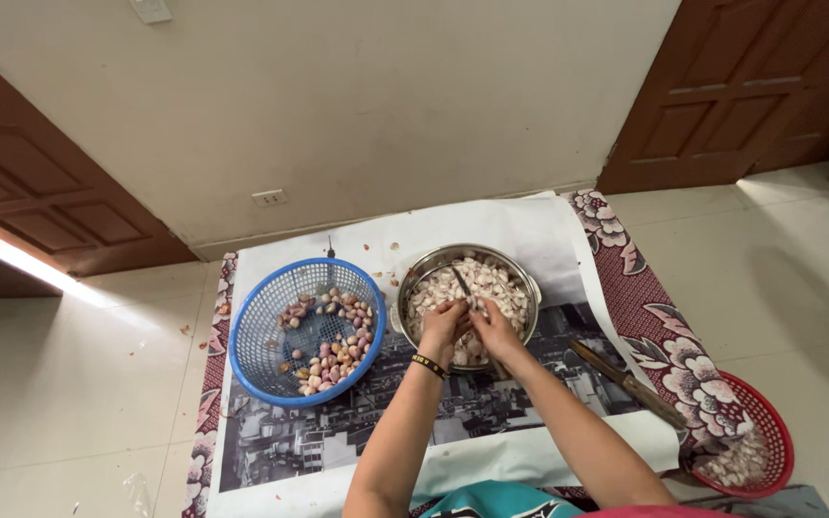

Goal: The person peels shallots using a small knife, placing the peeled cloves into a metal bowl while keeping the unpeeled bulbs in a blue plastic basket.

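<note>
Both my hands meet over a steel pot (419,271) filled with pale peeled shallot pieces. My left hand (441,329), with a dark band on its wrist, pinches a small shallot. My right hand (493,327) grips a small knife (461,281) whose blade points up and away over the pot. To the left of the pot stands a blue plastic basket (257,326) with several unpeeled purple shallots (330,341) in it.
A large knife (626,382) lies on the printed paper sheet (491,225) right of the pot. A red basket (769,422) with peels sits at the lower right on a floral mat (659,326). Wall, a socket and wooden doors lie beyond.
</note>
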